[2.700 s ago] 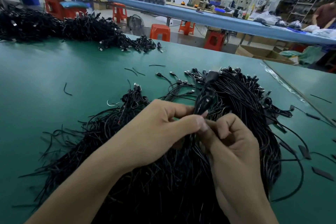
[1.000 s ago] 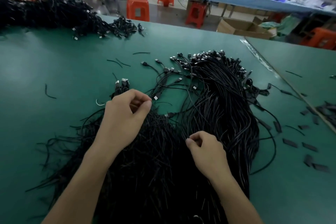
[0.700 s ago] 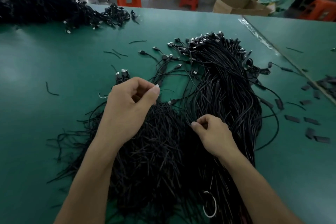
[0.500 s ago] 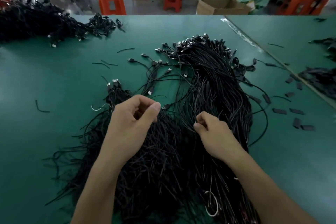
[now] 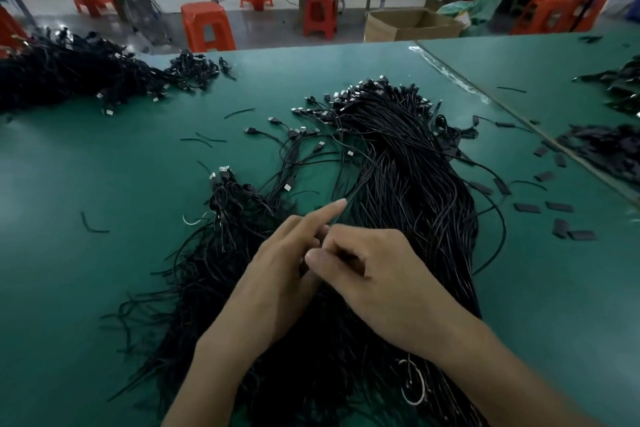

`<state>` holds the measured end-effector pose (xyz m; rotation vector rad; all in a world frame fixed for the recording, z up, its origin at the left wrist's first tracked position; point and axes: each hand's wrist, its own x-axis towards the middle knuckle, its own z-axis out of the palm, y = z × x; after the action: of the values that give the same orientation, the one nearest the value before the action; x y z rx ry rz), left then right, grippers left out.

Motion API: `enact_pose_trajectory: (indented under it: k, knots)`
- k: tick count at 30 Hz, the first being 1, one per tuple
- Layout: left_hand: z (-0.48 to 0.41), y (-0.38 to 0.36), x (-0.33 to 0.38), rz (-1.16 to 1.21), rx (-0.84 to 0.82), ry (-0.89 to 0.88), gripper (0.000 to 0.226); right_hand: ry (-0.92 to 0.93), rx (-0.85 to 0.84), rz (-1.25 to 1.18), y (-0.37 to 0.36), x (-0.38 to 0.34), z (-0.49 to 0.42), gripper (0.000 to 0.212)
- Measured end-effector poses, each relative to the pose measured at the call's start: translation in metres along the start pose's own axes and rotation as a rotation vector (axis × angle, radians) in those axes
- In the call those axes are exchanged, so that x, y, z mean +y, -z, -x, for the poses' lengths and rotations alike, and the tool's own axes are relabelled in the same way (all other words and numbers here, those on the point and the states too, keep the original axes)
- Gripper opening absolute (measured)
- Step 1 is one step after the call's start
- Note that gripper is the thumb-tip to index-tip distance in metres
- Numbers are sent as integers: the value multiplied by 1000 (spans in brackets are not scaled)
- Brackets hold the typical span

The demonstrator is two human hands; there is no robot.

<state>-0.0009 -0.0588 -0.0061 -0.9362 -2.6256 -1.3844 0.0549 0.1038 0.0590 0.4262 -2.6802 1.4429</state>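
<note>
A big heap of thin black cables (image 5: 415, 184) with small plugs at their far ends lies on the green table (image 5: 104, 166). My two hands meet over the near part of the heap. My left hand (image 5: 284, 274) has its index finger stretched out, and a single black cable (image 5: 358, 184) runs along that finger from between the hands. The other left fingers are curled at the cable. My right hand (image 5: 377, 277) pinches the same cable between thumb and curled fingers. A smaller bundle of cables (image 5: 232, 208) lies just left of the hands.
Another black cable pile (image 5: 69, 76) sits at the far left. Several short black sleeve pieces (image 5: 559, 207) are scattered to the right. A white ring (image 5: 414, 388) lies on the heap near my right forearm. Beyond the table edge stand orange stools (image 5: 207, 24) and a cardboard box (image 5: 408, 24).
My hands were apart on the heap and have come together. My left index finger has straightened, and a single cable is now stretched out from between the hands.
</note>
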Motion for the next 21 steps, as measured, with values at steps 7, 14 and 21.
enact_pose_trajectory:
  k: [7,14,21]
  knots:
    - [-5,-11,-6,-90,-8,7,36,-489,-465,1137,-95,7,-42,25]
    - [-2,31,-27,346,711,108,55,-172,-265,-29,33,11,16,29]
    - [13,61,-3,-42,935,101,45,-425,160,463,72,87,-11,32]
